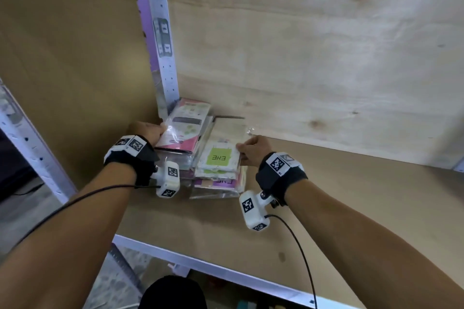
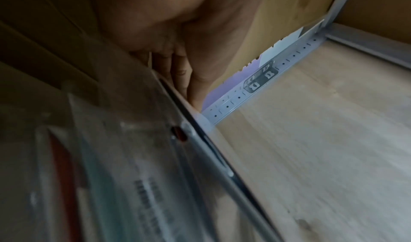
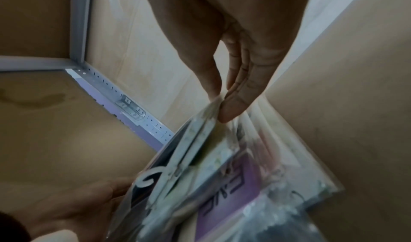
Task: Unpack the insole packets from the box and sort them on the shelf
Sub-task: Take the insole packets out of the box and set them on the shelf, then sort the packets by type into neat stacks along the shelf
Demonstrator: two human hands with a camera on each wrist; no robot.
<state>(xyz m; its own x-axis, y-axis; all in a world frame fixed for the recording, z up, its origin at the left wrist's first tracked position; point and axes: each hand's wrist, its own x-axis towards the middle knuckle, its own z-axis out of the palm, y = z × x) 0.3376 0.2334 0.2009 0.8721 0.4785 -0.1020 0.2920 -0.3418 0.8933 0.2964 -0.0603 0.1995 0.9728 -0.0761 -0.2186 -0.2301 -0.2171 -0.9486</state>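
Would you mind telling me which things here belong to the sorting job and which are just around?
Part of the job:
- pink packet, gripped by the left hand
- green-label packet, pinched by the right hand
- purple packet lower in the stack
- shelf board

Just around:
- metal upright
- plywood back panel

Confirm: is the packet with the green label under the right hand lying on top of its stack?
Yes, the green-label packet tops the right stack, held by the right hand.

Both my arms are reaching forward, hands side by side.

My left hand (image 1: pixel 148 130) is curling its fingers (image 2: pixel 177 70) round a packet's edge; my right hand (image 1: pixel 253 149) is pinching with thumb and fingers (image 3: pixel 235 103), both wrists wearing black straps.
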